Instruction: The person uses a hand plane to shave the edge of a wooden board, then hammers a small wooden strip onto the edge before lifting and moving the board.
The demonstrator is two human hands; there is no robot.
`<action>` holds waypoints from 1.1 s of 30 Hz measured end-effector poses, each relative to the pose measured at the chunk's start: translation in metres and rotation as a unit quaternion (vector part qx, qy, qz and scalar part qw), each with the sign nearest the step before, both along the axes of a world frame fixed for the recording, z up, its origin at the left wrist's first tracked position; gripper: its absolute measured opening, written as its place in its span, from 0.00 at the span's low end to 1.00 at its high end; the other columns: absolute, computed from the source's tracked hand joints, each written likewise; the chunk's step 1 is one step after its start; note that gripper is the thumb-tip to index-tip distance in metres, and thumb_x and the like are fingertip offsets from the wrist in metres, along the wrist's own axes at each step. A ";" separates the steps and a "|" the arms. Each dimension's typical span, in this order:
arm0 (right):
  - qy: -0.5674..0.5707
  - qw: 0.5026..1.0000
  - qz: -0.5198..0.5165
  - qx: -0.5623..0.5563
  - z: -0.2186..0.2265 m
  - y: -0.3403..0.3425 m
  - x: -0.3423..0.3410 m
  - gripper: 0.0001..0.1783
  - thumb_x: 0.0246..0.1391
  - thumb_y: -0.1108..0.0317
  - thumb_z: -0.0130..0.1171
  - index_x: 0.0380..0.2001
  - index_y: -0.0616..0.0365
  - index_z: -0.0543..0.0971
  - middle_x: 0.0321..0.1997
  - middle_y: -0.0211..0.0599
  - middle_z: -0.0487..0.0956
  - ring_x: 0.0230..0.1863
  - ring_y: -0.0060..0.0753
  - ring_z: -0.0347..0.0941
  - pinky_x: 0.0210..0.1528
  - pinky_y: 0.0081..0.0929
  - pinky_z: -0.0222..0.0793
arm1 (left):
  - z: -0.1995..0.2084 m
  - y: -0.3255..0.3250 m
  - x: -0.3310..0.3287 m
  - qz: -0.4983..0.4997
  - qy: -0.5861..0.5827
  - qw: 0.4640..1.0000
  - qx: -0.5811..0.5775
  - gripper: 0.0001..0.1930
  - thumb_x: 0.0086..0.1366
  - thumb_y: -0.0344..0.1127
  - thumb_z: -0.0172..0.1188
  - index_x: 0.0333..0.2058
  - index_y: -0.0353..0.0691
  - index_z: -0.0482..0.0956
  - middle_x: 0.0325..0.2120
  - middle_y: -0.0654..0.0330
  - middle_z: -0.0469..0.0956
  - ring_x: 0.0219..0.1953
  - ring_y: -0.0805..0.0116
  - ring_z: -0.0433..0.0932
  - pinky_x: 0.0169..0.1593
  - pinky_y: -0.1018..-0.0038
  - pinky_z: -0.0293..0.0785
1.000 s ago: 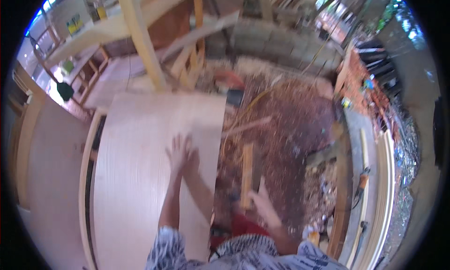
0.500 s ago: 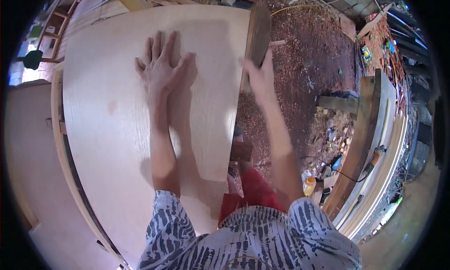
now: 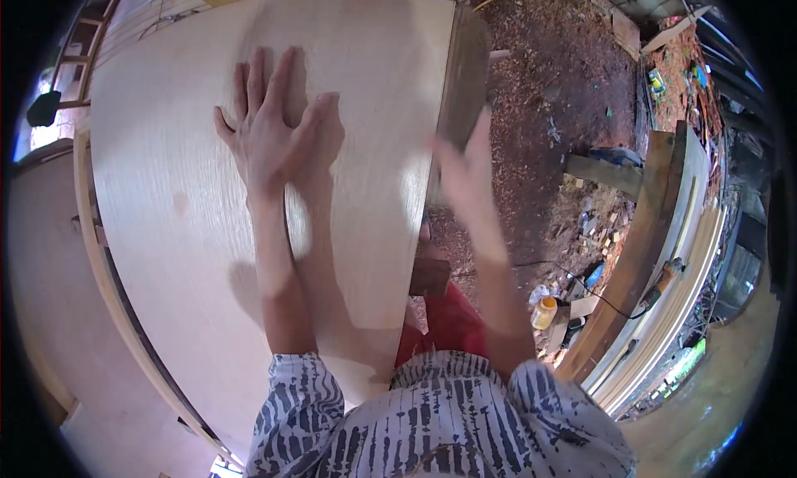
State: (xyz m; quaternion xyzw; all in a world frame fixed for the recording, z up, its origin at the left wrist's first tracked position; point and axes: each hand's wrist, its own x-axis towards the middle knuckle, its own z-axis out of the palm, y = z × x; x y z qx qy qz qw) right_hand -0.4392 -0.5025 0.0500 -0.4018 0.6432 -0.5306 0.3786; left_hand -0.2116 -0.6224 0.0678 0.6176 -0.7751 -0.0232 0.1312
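A large pale wooden panel (image 3: 191,254) fills the left and middle of the view. Its surface is smooth and shiny. My left hand (image 3: 267,146) lies flat on the upper part of it, fingers spread. Along the panel's right edge runs a long dark wooden block (image 3: 465,83). My right hand (image 3: 466,166), smeared by motion, is at the block's near end, with the thumb on the panel side and the fingers on the outer side. The block's underside is hidden.
Below the panel's right edge juts a short wooden beam (image 3: 429,276). Wood shavings cover the brown floor (image 3: 540,88). At the right lie a thick plank (image 3: 623,270), a stack of pale strips (image 3: 672,312), a corded tool (image 3: 664,279) and a yellow container (image 3: 544,313).
My right hand has moved toward me along the panel's edge, and the dark block seems to have come with it. My left hand stays flat on the panel; the view has shifted slightly.
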 end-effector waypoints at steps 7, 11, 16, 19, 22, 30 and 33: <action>0.046 0.999 -0.025 0.016 -0.004 -0.065 -0.032 0.45 0.56 0.67 0.64 0.71 0.65 0.53 0.65 0.61 0.71 0.65 0.52 0.71 0.68 0.41 0.65 | -0.003 0.002 -0.001 0.001 0.006 1.000 -0.005 0.41 0.60 0.72 0.57 0.71 0.72 0.64 0.76 0.67 0.54 0.78 0.61 0.45 0.74 0.35 0.34; 0.002 1.000 0.009 0.026 0.011 0.011 0.010 0.40 0.57 0.74 0.60 0.70 0.64 0.54 0.64 0.54 0.70 0.66 0.45 0.69 0.68 0.40 0.63 | 0.002 0.003 0.001 -0.003 -0.005 1.000 0.013 0.41 0.59 0.72 0.58 0.71 0.71 0.64 0.76 0.67 0.53 0.79 0.61 0.45 0.74 0.36 0.34; 0.007 0.999 -0.039 0.035 0.016 -0.094 -0.049 0.43 0.57 0.68 0.64 0.70 0.67 0.54 0.64 0.54 0.71 0.64 0.43 0.70 0.66 0.39 0.65 | -0.005 0.003 -0.009 -0.003 0.028 1.000 0.010 0.40 0.60 0.68 0.59 0.71 0.72 0.64 0.76 0.68 0.53 0.79 0.61 0.45 0.74 0.37 0.33; -0.037 0.998 -0.045 0.013 0.025 -0.119 -0.056 0.39 0.57 0.65 0.65 0.67 0.65 0.61 0.60 0.49 0.75 0.57 0.40 0.73 0.64 0.38 0.66 | 0.001 0.000 -0.006 -0.004 0.019 1.000 0.002 0.42 0.59 0.73 0.58 0.70 0.70 0.64 0.76 0.66 0.53 0.79 0.60 0.45 0.74 0.37 0.34; 0.014 1.000 -0.014 -0.014 0.002 -0.076 -0.032 0.45 0.56 0.64 0.66 0.70 0.68 0.54 0.63 0.56 0.72 0.61 0.45 0.72 0.63 0.38 0.68 | 0.002 0.003 0.004 0.006 0.001 1.000 -0.001 0.42 0.59 0.73 0.58 0.70 0.70 0.65 0.76 0.66 0.53 0.78 0.60 0.46 0.74 0.37 0.34; -0.046 0.999 -0.019 0.023 0.032 -0.117 -0.056 0.44 0.52 0.60 0.68 0.66 0.65 0.60 0.63 0.53 0.71 0.63 0.42 0.69 0.67 0.38 0.63 | 0.003 0.005 -0.005 -0.010 0.017 1.000 -0.015 0.41 0.59 0.71 0.58 0.70 0.69 0.65 0.76 0.65 0.54 0.78 0.60 0.47 0.73 0.36 0.35; -0.005 0.999 -0.026 0.036 0.027 -0.075 -0.031 0.44 0.53 0.61 0.68 0.68 0.66 0.59 0.63 0.52 0.72 0.62 0.41 0.70 0.67 0.36 0.63 | 0.010 0.007 -0.001 0.003 0.008 1.000 -0.001 0.41 0.59 0.70 0.59 0.70 0.69 0.66 0.75 0.66 0.56 0.78 0.60 0.48 0.73 0.35 0.35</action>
